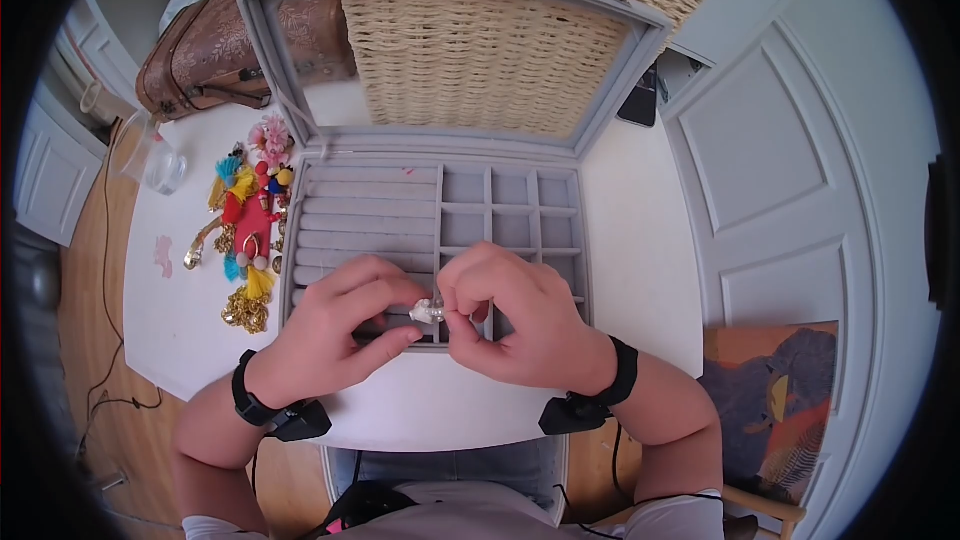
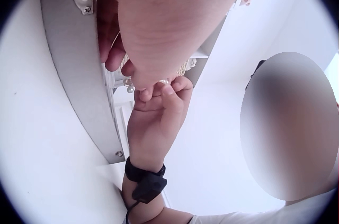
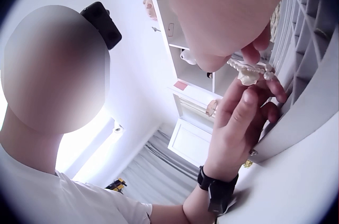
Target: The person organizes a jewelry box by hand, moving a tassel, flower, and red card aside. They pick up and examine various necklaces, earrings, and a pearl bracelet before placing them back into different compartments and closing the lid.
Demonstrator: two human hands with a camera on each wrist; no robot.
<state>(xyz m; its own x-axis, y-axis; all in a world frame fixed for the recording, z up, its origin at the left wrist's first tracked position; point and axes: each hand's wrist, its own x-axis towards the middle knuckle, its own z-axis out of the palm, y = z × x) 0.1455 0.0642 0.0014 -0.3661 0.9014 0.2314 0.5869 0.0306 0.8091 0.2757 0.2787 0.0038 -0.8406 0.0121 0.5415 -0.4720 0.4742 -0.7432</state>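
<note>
A small white piece of pearl jewellery [image 1: 427,312] is between the two hands, over the near part of a grey jewellery box [image 1: 587,270]. The right hand [image 1: 525,315] pinches one end of it between thumb and fingers. The left hand [image 1: 340,320] has its fingertips right at the other end, the thumb apart below. In the right wrist view, tiny pearl beads run along the jewellery [image 3: 248,77], above a pale lumpy part. Padded ring rows fill the box's left side and square compartments its right; the clear lid [image 1: 655,35] stands raised.
Left of the box lies a pile of colourful tasselled and gold jewellery [image 1: 250,220], near a clear plastic cup [image 1: 160,165]. Behind stand a woven basket [image 1: 480,60] and a brown patterned case [image 1: 240,45]. A phone [image 1: 640,100] lies at the back right.
</note>
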